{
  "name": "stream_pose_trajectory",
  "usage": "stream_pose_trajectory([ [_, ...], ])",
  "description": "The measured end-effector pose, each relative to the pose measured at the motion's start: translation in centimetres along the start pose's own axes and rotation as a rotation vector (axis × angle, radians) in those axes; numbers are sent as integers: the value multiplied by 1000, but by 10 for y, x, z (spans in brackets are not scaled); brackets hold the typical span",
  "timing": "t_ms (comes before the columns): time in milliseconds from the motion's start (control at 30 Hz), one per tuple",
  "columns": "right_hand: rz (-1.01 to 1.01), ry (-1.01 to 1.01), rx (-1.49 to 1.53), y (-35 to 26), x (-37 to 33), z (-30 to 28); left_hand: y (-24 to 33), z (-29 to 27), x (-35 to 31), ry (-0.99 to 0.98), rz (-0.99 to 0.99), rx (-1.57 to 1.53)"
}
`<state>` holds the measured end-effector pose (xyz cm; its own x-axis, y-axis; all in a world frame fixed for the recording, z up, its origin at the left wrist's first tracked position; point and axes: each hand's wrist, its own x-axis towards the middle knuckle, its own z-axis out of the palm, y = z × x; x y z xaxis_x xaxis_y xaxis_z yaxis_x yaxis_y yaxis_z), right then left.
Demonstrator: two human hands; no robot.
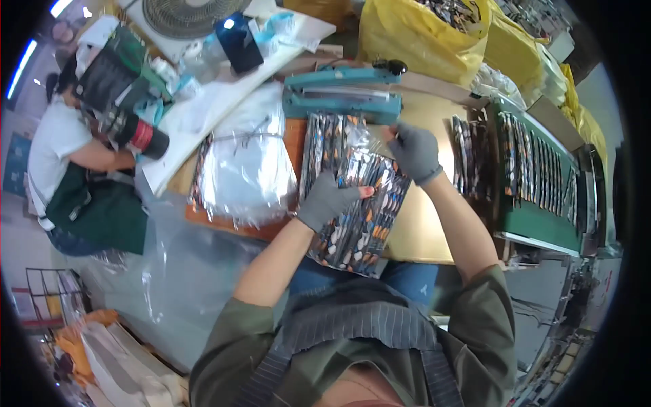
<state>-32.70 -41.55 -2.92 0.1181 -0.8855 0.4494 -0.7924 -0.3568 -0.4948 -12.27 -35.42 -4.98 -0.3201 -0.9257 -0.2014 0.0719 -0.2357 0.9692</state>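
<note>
Head view: we are seeing moderate, fairly even brightness over the bench. At upper left we are noting white light tubes (pixel 22 68) blowing out completely. We are recording a broad pale sheen on the gold-coloured board (pixel 424 234), hard white glints on the stacked clear plastic (pixel 251 173) and one hot spot on the dark device (pixel 241 53). We are getting dimmer tones and soft, smeared detail toward the lower right. On the patterned packet (pixel 359 214) we are losing the finest print to softness. We are observing straight edges bowing toward the rim, black vignetting filling the corners, and a thin red line running down the left border.
</note>
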Motion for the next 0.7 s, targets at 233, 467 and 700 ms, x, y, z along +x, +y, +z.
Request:
stream_pose_trajectory([
  [233, 230, 28, 128, 12, 154, 5, -37, -33, 89, 165, -75, 36],
  [467, 12, 273, -254, 11, 166, 29, 12, -70, 143, 281, -270, 127],
  [700, 171, 142, -111, 96, 107, 68, -19, -54, 106, 429, 18, 614],
])
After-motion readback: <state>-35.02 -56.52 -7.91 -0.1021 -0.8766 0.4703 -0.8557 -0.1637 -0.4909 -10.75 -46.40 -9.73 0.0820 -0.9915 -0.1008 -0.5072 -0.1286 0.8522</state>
